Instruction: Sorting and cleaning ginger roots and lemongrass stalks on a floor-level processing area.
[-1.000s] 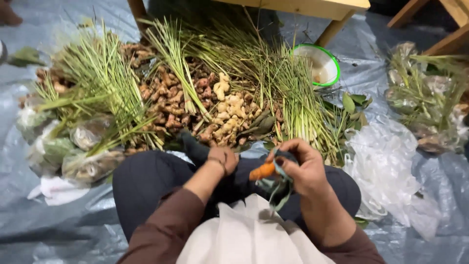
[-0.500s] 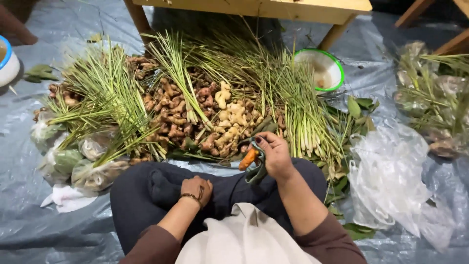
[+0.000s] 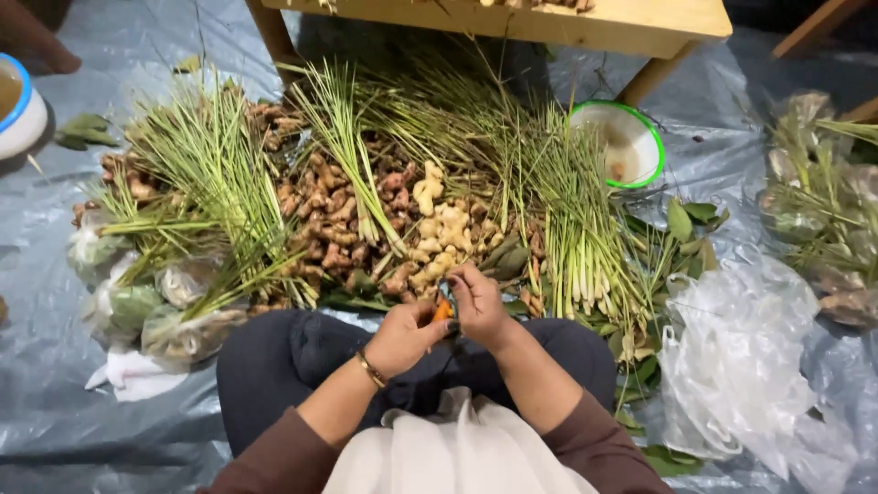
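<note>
A small orange root piece [image 3: 444, 309] sits pinched between two hands held close together, just above the person's crossed legs in dark trousers [image 3: 302, 357]. The left hand [image 3: 405, 337] curls its fingers around the orange piece from below and from the left; a thin bracelet [image 3: 369, 369] circles that wrist. The right hand [image 3: 479, 302] closes over it from the right, fingertips bent down onto its top. A dark sliver shows beside the orange piece, too small to make out.

Directly beyond the hands lies a heap of pale yellow ginger-like roots [image 3: 437, 229], and to its left a larger heap of brown knobbly roots [image 3: 325, 220]. Bundles of long green lemongrass stalks [image 3: 572, 229] fan across both heaps. A white cloth [image 3: 457, 453] covers the person's lap. Everything rests on a grey plastic sheet [image 3: 55, 402]. To the right lie crumpled clear plastic bags [image 3: 741, 357] and loose green leaves [image 3: 690, 218]. A white bowl with a green rim [image 3: 615, 142] stands near a wooden table leg [image 3: 651, 80].
</note>
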